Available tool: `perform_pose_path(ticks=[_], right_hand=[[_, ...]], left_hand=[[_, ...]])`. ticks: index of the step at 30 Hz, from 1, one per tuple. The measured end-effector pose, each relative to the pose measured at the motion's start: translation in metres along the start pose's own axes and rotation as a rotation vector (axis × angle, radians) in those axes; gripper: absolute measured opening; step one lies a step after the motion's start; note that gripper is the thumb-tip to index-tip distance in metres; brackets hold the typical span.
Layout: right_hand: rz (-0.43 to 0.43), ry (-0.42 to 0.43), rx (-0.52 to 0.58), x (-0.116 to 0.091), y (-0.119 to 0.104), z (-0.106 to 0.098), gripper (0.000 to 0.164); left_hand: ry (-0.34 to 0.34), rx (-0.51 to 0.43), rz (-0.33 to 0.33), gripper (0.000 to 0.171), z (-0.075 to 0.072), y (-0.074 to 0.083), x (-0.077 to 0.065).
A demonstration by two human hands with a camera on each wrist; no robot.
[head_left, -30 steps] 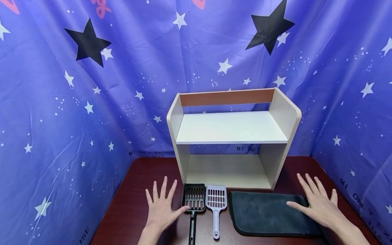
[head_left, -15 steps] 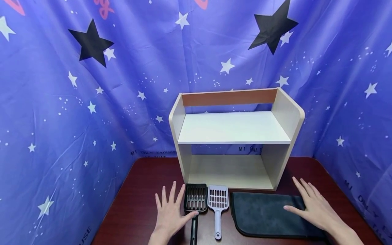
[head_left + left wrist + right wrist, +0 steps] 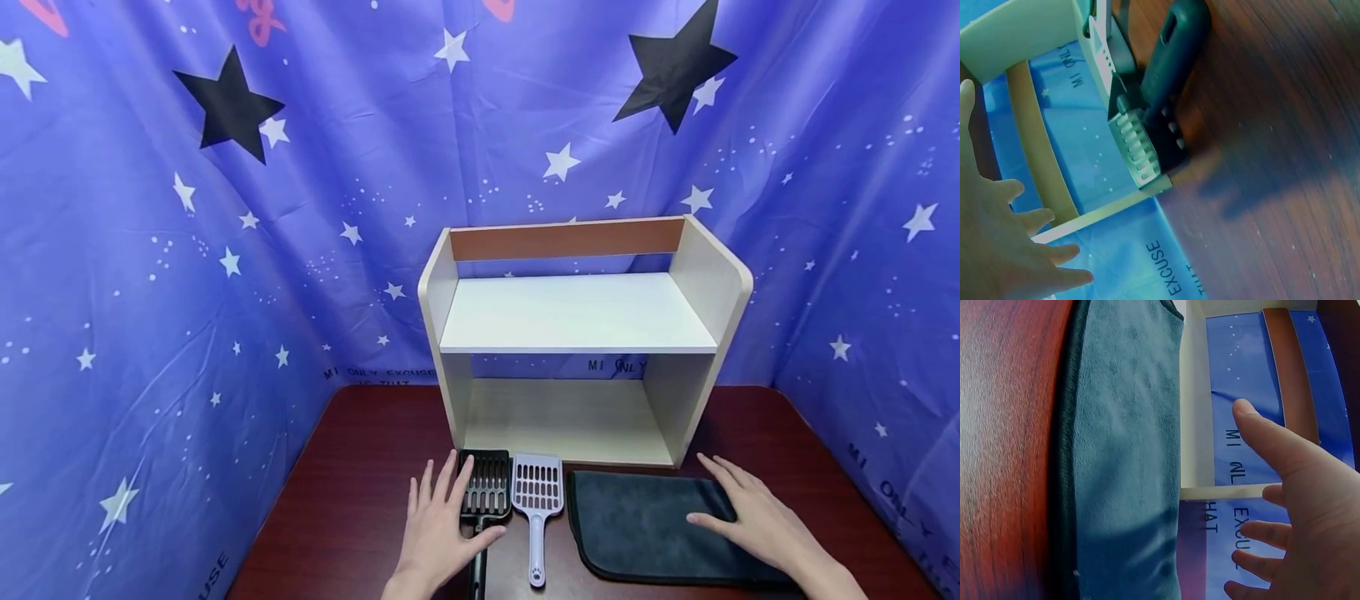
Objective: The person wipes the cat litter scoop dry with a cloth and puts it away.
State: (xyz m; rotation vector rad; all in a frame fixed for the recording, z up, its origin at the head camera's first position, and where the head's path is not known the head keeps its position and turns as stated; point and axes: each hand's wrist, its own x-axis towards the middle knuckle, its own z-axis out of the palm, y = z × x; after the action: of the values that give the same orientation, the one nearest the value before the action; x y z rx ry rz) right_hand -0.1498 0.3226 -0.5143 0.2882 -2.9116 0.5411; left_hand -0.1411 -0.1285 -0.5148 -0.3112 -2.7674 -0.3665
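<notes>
My left hand [image 3: 441,533], fingers spread and holding nothing, hovers over the left side of a black slotted litter scoop [image 3: 487,483]. In the left wrist view the scoop [image 3: 1138,147] lies on the table apart from the fingers, its thick handle towards the top. Beside it rests a pale lavender litter scoop [image 3: 537,487] with a paw print on its handle end. On the right, my right hand [image 3: 765,517] is spread above a dark folded cloth mat [image 3: 645,525] with black edging. That mat [image 3: 1129,450] lies flat below the hand in the right wrist view.
A two-tier cream shelf [image 3: 577,312] stands behind the scoops and mat, near the back of the dark red table [image 3: 360,450]. A purple-blue star-patterned curtain [image 3: 337,167] encloses the table at the back and both sides.
My left hand has moved right, from beside the black scoop to over it. My right hand has shifted a little left and down over the mat. The view has turned slightly left.
</notes>
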Motion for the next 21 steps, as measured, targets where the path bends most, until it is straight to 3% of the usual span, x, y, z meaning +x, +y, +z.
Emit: perform_pose_path(ticks=[11,21], right_hand=[[-0.007,-0.02,0.003,0.012,-0.014,0.011,0.081],[0.018,-0.057,0.002,0.008,-0.017,0.021,0.074]], left_hand=[[0.014,-0.059,0.036,0.1,0.002,0.014,-0.004],[-0.028,-0.213,0.004,0.094,0.009,0.032,-0.014]])
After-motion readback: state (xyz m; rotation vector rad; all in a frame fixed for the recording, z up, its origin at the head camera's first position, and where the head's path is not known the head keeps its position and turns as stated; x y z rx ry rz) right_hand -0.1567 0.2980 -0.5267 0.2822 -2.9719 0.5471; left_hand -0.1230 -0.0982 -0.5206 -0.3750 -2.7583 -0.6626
